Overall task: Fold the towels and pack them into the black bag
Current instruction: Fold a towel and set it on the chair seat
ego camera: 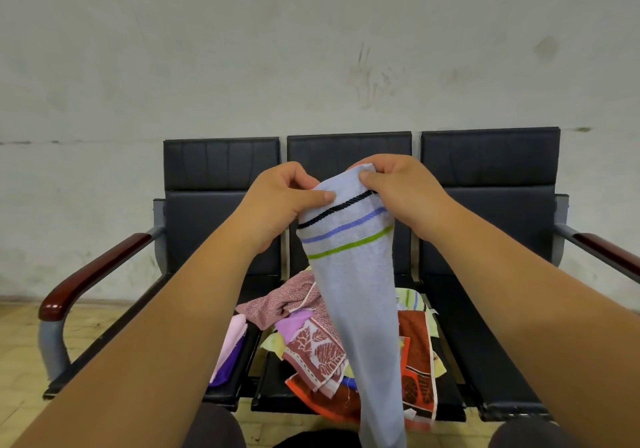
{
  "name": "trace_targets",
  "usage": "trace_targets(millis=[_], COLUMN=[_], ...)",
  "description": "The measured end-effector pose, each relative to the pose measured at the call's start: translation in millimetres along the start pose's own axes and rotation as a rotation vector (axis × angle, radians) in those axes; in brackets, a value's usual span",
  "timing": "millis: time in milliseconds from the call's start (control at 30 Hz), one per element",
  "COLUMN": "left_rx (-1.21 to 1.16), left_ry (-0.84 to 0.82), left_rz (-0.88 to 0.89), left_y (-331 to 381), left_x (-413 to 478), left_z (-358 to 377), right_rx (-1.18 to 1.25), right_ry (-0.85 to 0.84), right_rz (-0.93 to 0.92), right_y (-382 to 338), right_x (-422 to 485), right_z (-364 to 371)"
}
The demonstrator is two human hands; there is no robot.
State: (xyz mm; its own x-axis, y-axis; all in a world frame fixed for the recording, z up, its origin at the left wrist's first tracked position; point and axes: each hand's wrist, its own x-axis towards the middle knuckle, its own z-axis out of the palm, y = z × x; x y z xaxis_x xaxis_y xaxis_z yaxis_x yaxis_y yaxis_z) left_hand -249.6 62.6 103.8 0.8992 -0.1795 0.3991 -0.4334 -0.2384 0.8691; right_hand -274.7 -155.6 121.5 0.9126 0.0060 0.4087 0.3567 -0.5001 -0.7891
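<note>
1. Pale blue towel point(349, 274), head view: it hangs in the air in front of the person, gathered narrow. Its top end, with a black, a blue and a green stripe, is up at the hands, and its tail drops past the front edge of the bench point(485, 343).
2. Head view, hands: the left hand point(280, 201) pinches the top end between thumb and fingers. The right hand point(398, 191) pinches the same end just beside it, fingers curled over the hem. The hands are close together, both clamped on the cloth.
3. Head view, the rest: a loose heap of towels point(311, 343) lies unfolded on the middle seat, below and behind the hanging one. Pink and purple cloth point(230, 347) lies on the left seat. No black bag can be made out.
4. Handling, as a judgement: the cloth looks light, soft and limp, so it will sag and bunch wherever it is unsupported. It is best taken at the two corners of the striped hem, with the hands drawn apart to spread it before folding.
</note>
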Motion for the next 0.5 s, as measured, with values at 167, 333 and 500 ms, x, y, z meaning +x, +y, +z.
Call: trace_targets(millis=[167, 333, 500], left_rx=[0.146, 0.380, 0.794], left_ry=[-0.024, -0.072, -0.136], left_rz=[0.067, 0.118, 0.062], left_y=[0, 6, 6], left_x=[-2, -4, 4], left_z=[-4, -15, -36], right_rx=[-0.081, -0.159, -0.039], right_ry=[-0.009, 0.004, 0.064], right_rz=[0.001, 0.001, 0.039], right_y=[-1, -2, 1], right_x=[4, 9, 11], right_z=[1, 1, -6])
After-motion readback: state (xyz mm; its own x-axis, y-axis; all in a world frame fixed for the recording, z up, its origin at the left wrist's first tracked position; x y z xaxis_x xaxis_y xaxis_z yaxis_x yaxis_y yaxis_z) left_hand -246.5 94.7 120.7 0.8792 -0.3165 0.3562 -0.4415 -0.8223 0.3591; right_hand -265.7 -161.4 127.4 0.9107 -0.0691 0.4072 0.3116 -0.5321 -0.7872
